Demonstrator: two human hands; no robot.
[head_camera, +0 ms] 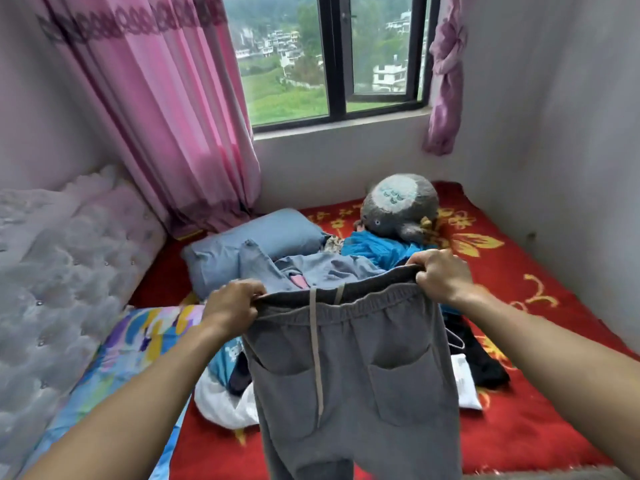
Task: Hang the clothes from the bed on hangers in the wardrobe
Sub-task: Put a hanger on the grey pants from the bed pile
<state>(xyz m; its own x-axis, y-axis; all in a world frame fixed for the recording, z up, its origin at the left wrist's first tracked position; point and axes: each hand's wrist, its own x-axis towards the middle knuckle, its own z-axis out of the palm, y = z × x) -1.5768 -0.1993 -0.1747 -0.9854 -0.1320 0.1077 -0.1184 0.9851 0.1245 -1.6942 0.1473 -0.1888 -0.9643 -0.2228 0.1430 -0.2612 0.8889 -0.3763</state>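
I hold a pair of grey sweatpants [360, 382] up by the waistband over the bed [540, 403], my left hand [232, 308] pinching one end and my right hand [441, 277] pinching the other, with the pale drawstring hanging down the front and the two patch pockets facing me. Behind the pants, on the red flowered blanket, lie a blue-grey garment [322, 268], a bright blue garment [377, 249], a black garment [481, 358] and a white one [225, 403]. A blue pillow [249, 245] and a grey plush toy [401, 209] sit nearer the window [334, 57], and a pink curtain [166, 109] hangs at its left.
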